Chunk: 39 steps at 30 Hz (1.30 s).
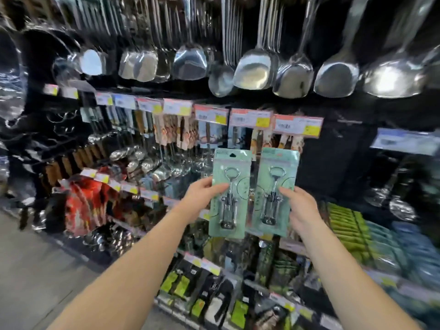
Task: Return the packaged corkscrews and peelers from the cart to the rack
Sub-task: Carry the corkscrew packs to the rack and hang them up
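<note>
I hold two packaged corkscrews up in front of the rack (338,163), side by side and upright. Each is a pale green card with a silver winged corkscrew under clear plastic. My left hand (202,196) grips the left corkscrew pack (229,194) by its left edge, thumb across the front. My right hand (301,208) grips the right corkscrew pack (276,191) by its right edge. The two cards nearly touch. Behind them hang other carded kitchen tools under price tags (297,126). No cart is in view.
Steel ladles and spatulas (254,72) hang in a row along the top. Rows of carded utensils fill the hooks to the left and below. Green packs (345,225) lie at the right. Grey floor (35,270) runs along the lower left. The picture is blurred.
</note>
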Available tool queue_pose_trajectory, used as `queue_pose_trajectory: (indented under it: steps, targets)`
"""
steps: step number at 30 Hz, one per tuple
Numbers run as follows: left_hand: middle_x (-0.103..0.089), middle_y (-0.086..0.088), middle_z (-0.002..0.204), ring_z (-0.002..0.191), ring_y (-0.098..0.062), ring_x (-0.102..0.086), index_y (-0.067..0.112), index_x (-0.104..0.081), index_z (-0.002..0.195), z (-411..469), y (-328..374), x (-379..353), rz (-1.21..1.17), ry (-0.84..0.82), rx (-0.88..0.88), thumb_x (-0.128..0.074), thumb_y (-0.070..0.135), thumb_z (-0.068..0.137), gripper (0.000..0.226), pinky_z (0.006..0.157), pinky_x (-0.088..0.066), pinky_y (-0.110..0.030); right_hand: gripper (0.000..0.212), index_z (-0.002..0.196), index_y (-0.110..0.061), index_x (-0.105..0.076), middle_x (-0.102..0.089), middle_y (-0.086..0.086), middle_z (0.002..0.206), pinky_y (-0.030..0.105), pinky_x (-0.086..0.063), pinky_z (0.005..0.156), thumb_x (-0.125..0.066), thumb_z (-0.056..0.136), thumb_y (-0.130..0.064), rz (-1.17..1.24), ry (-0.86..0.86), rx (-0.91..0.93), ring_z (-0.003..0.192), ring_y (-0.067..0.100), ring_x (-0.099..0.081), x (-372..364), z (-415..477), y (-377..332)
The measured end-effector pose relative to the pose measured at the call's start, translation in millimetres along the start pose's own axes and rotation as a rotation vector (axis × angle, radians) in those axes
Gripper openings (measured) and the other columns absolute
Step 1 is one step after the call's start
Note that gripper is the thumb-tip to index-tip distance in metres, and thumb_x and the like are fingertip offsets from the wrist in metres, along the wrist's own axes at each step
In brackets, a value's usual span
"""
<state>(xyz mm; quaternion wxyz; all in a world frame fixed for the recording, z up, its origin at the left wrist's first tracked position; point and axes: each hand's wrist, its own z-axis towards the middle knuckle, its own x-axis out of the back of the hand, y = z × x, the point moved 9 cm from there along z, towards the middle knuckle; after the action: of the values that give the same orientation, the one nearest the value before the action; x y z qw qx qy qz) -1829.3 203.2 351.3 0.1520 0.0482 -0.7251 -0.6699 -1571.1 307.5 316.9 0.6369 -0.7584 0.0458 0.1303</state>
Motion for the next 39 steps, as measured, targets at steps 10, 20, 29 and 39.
queue_pose_trajectory:
  steps: [10, 20, 29, 39]
  targets:
    - [-0.078, 0.009, 0.12, 0.108, -0.01, -0.073, 0.024, -0.074, 0.122, 38, 31, -97, -0.056, -0.393, -0.069, -0.08, 0.035, 0.092, 0.032, 0.098, -0.054, -0.035, 0.032, 0.119, -0.015, -0.071, -0.074, -0.002, 0.119, 0.041, -0.047, 0.102, -0.077, 0.087, -0.015, 0.07, 0.304, 0.156, 0.116, 0.02, -0.064, 75, -58, -60]
    - [-0.081, 0.0, 0.114, 0.105, -0.019, -0.077, 0.016, -0.075, 0.12, 34, 33, -139, -0.12, -0.467, -0.045, -0.079, 0.022, 0.092, 0.029, 0.094, -0.058, -0.037, 0.023, 0.113, -0.014, -0.076, -0.079, 0.001, 0.114, 0.045, -0.048, 0.106, -0.075, 0.09, -0.015, 0.036, 0.287, 0.247, 0.114, 0.022, -0.069, 89, -57, -91]
    - [-0.08, -0.004, 0.116, 0.112, -0.029, -0.075, 0.014, -0.074, 0.122, 40, 33, -168, -0.095, -0.472, -0.048, -0.08, 0.024, 0.091, 0.033, 0.103, -0.056, -0.052, 0.011, 0.097, -0.014, -0.077, -0.079, -0.003, 0.096, 0.028, -0.049, 0.082, -0.068, 0.095, -0.008, -0.037, 0.27, 0.282, 0.094, 0.01, -0.07, 95, -35, -104]
    - [-0.081, -0.001, 0.112, 0.109, -0.028, -0.076, 0.018, -0.078, 0.114, 48, 54, -192, -0.14, -0.357, -0.088, -0.087, 0.034, 0.081, 0.038, 0.105, -0.055, -0.054, 0.055, 0.142, -0.005, -0.053, -0.06, 0.001, 0.138, 0.038, -0.049, 0.102, -0.069, 0.094, -0.028, -0.341, 0.257, 0.244, 0.119, 0.021, -0.06, 100, 22, -126]
